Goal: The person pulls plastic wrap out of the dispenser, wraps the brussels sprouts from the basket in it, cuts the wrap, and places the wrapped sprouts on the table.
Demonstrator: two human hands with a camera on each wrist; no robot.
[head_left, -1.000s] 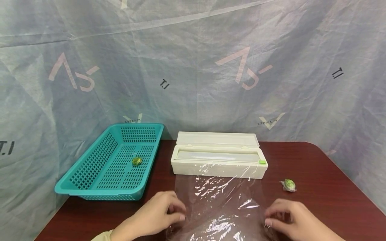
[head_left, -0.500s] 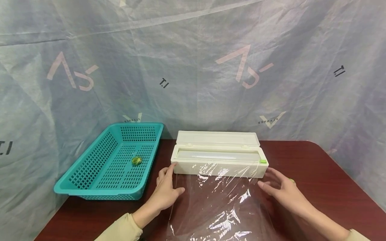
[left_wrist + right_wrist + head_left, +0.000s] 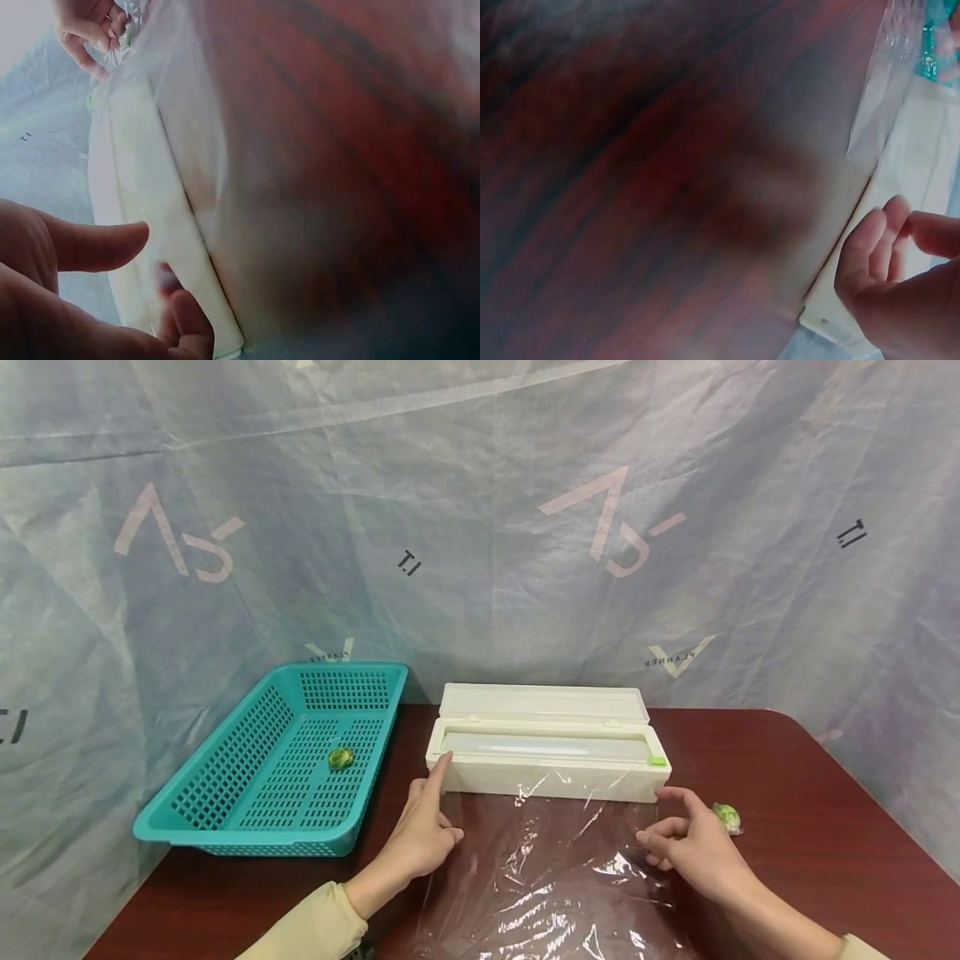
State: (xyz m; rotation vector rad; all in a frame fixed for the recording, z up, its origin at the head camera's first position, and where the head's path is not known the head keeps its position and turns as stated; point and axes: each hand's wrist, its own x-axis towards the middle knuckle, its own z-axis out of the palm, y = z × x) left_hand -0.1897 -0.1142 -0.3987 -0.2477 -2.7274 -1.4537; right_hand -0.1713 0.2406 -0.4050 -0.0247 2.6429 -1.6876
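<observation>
Clear film (image 3: 555,868), pulled out over the bench (image 3: 810,793) in front of the cream dispenser box (image 3: 547,756), is now lying released. Left hand (image 3: 423,835), having left the film's near edge, is reaching to the box's left front corner with forefinger straight, gripping nothing. Right hand (image 3: 686,843), fingers loosely curled and empty, is nearing the box's right end, so the cutting stage seems at hand. Wrapped green sweet (image 3: 726,816): right of the box. Teal basket (image 3: 225,827): left of the box, holding another green sweet (image 3: 341,758).
</observation>
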